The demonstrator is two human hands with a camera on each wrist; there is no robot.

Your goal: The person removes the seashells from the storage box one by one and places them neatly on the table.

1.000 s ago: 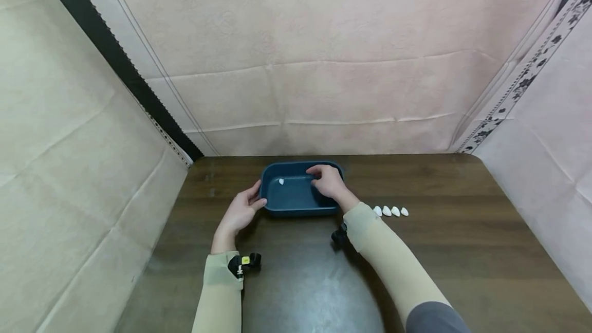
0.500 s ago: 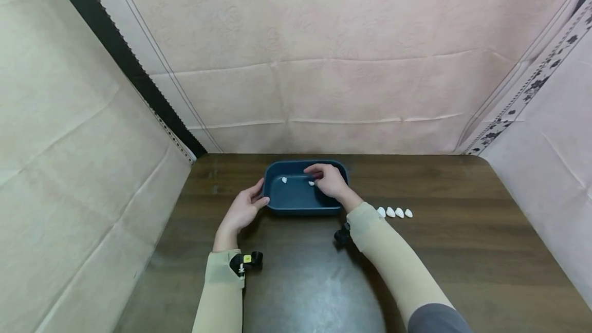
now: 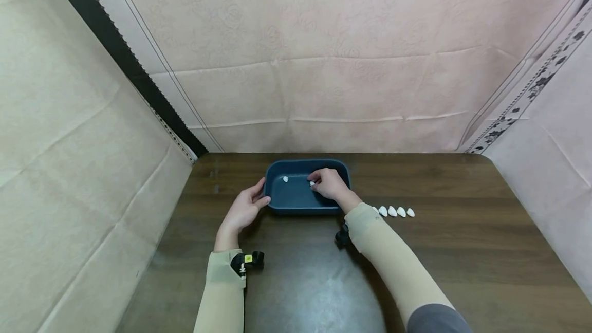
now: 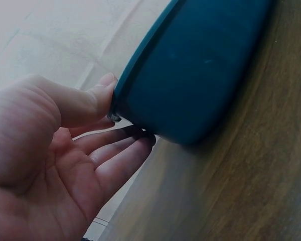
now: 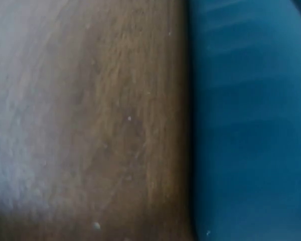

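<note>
A blue rectangular tray (image 3: 296, 204) lies on the wooden table. My left hand (image 3: 242, 209) holds its left end: the left wrist view has the thumb at the rim of the tray (image 4: 190, 70) and the fingers against the outer wall. My right hand (image 3: 329, 184) reaches in over the right side and pinches a small white piece (image 3: 312, 183) between thumb and fingertips, partly covered by them. Another small white piece (image 3: 285, 179), roughly teardrop-shaped, lies in the tray's left half. The right wrist view catches only the tray's wall (image 5: 251, 120) and table, not the hand.
Several white pieces (image 3: 392, 211) stand in a row on the table (image 3: 444, 251) to the right of the tray, the leftmost partly behind the right sleeve (image 3: 363, 220). Pale cloth (image 3: 324, 91) hangs behind the table's far edge and along both sides.
The right hand's fingers have closed onto the white piece in the tray, which came into sight half a second ago. The view has shifted slightly; the left hand stays at the tray.
</note>
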